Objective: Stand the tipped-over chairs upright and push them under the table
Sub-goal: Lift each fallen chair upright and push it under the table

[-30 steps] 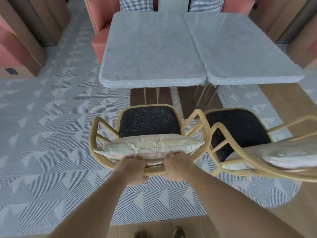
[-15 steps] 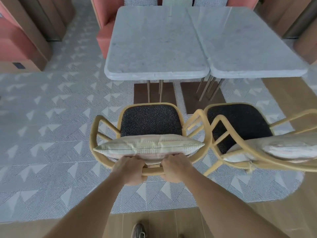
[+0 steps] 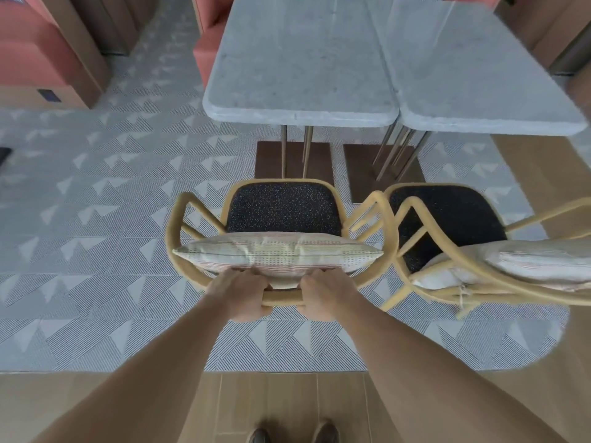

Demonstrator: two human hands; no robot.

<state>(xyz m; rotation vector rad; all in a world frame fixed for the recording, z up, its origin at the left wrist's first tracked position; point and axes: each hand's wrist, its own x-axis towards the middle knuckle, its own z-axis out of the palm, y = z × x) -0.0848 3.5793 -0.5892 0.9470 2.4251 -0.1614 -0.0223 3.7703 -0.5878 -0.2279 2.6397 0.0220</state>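
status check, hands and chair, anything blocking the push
Both on the chair back rail: left hand, right hand gripping. Upright, seat short of the table, not under yet. A second chair close beside its right arm, contact unclear.

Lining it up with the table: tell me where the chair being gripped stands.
In the head view the gripped chair stands centre, on the rug short of the left table's near edge, the second chair close on its right.
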